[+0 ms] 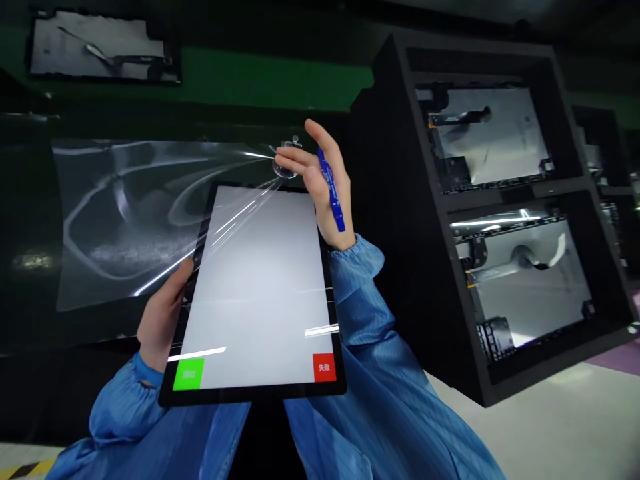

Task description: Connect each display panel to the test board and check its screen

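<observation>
Remotely, I hold the tablet [265, 287] in the left grip [161, 317] and a blue pen [331, 190] in the right grip [330, 180], which touches clear film [120, 220] extending to its left.

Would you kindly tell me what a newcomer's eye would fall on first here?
Probably the glowing white tablet in the middle, gripped at its left edge by the left hand, with a green square lower left and a red square lower right. Next, at its upper right, the right hand holds a blue pen, fingertips at the gathered end of a clear film spreading leftward.
</observation>
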Demonstrator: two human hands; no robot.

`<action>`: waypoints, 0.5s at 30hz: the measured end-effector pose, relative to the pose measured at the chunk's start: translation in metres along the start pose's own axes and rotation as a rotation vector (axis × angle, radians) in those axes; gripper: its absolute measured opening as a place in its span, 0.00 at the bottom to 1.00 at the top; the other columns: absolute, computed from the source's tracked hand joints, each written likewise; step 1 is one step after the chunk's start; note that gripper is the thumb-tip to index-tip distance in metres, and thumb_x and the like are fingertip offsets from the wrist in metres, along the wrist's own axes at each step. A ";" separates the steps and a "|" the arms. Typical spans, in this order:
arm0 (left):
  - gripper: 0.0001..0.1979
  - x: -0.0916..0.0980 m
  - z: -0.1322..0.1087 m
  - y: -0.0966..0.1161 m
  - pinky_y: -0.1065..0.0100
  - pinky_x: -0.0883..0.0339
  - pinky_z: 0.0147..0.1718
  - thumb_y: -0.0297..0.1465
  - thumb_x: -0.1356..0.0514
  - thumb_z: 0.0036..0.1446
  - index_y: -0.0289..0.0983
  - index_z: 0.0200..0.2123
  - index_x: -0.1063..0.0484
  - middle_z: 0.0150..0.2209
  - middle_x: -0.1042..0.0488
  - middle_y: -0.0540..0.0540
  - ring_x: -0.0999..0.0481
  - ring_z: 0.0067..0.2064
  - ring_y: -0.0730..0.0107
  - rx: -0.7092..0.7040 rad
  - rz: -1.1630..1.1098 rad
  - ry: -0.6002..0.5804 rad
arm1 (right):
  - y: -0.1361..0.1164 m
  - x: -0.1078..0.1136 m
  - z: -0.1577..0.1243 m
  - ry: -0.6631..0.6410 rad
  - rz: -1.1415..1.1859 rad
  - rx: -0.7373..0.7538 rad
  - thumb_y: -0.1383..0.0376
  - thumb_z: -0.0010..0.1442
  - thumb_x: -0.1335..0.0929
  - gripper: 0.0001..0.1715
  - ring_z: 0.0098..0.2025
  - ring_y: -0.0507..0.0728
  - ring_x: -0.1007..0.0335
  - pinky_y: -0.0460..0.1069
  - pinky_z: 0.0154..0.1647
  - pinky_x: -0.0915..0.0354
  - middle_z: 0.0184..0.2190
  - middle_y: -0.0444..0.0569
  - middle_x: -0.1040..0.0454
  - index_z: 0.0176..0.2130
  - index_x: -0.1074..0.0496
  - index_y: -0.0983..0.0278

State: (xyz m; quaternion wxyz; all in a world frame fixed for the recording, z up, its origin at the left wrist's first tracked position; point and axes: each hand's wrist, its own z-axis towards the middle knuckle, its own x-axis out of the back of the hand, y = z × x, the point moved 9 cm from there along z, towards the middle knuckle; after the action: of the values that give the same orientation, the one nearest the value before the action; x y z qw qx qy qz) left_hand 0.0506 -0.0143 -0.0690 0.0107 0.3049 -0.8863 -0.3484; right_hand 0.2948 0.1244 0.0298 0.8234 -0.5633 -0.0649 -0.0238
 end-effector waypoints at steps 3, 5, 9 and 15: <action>0.15 -0.003 -0.008 -0.004 0.61 0.17 0.40 0.34 0.31 0.55 0.41 0.47 0.21 0.34 0.18 0.55 0.21 0.52 0.52 0.073 -0.046 0.023 | -0.002 0.003 0.000 0.023 0.082 0.001 0.42 0.62 0.35 0.39 0.56 0.60 0.25 0.56 0.66 0.36 0.53 0.55 0.24 0.61 0.45 0.63; 0.11 -0.002 -0.012 0.000 0.65 0.18 0.39 0.33 0.31 0.55 0.41 0.43 0.21 0.30 0.19 0.57 0.20 0.50 0.56 0.054 -0.077 0.060 | -0.003 0.005 0.000 0.038 0.123 0.014 0.46 0.63 0.34 0.37 0.55 0.60 0.24 0.58 0.66 0.35 0.52 0.56 0.23 0.60 0.44 0.65; 0.11 -0.007 -0.014 0.001 0.68 0.19 0.41 0.29 0.32 0.56 0.43 0.43 0.22 0.28 0.20 0.59 0.20 0.50 0.60 0.071 -0.150 0.047 | -0.002 0.004 -0.002 0.027 0.120 0.009 0.47 0.65 0.35 0.34 0.56 0.61 0.25 0.58 0.67 0.37 0.52 0.55 0.24 0.60 0.45 0.64; 0.18 -0.019 -0.020 -0.005 0.57 0.18 0.41 0.35 0.28 0.51 0.40 0.46 0.22 0.39 0.18 0.50 0.22 0.54 0.46 0.165 -0.161 -0.037 | 0.002 0.006 -0.003 0.045 0.117 0.000 0.46 0.66 0.35 0.32 0.59 0.59 0.27 0.54 0.64 0.33 0.52 0.51 0.24 0.59 0.42 0.61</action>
State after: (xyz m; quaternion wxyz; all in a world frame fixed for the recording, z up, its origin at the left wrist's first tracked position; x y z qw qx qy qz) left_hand 0.0739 -0.0191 -0.0533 -0.0589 0.3682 -0.8848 -0.2794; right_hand 0.3015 0.1230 0.0280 0.8246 -0.5655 -0.0133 0.0119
